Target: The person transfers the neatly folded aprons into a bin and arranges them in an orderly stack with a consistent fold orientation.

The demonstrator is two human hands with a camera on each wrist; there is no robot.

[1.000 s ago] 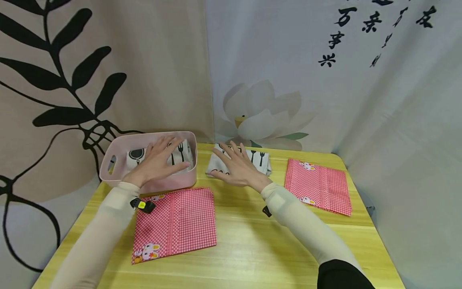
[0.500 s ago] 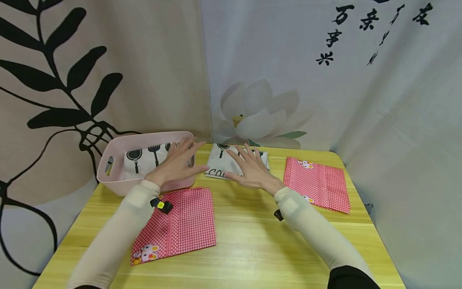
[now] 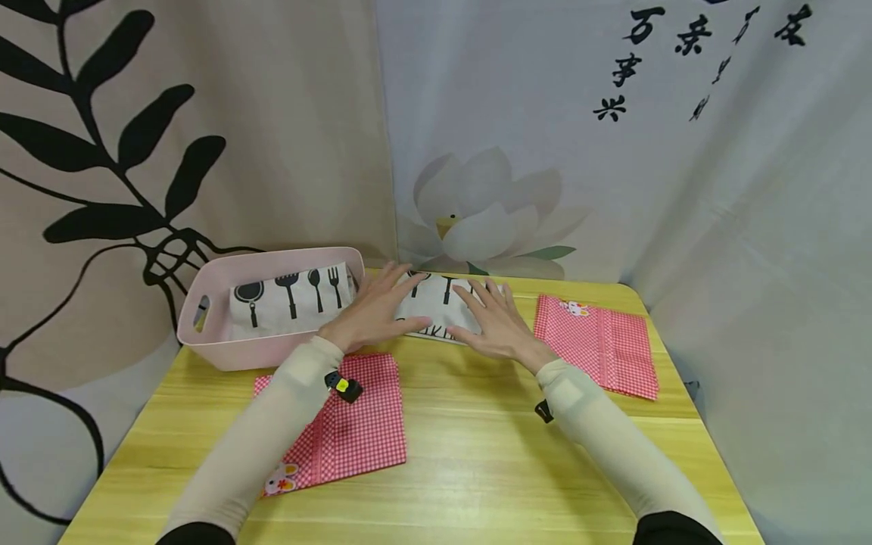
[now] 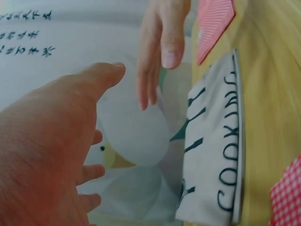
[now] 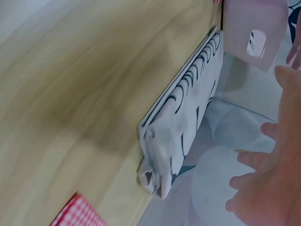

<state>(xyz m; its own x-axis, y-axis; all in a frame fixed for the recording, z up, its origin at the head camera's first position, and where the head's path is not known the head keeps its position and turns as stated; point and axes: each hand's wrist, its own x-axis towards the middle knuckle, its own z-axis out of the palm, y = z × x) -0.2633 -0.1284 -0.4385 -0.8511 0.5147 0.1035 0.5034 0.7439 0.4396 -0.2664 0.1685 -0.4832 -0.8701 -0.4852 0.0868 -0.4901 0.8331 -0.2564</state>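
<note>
Since the left hand (image 3: 375, 306) moved off the bin (image 3: 238, 354), it and the right hand (image 3: 497, 325) hover, fingers apart, empty, by the cloth (image 3: 434, 303) at twelve o'clock on the table (image 3: 477, 454), seemingly the new focus.

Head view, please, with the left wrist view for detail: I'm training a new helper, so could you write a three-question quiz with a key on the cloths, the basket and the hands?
1. Multiple choice: what lies in the pink basket?
A) a red checked cloth
B) a white printed cloth
C) nothing

2. True or false: the left hand and the right hand both hold nothing.

3. Fill in the blank: in the left wrist view, the lettering on the white cloth outside the basket begins with the four letters ____.

Key: 1. B; 2. True; 3. COOK
</note>
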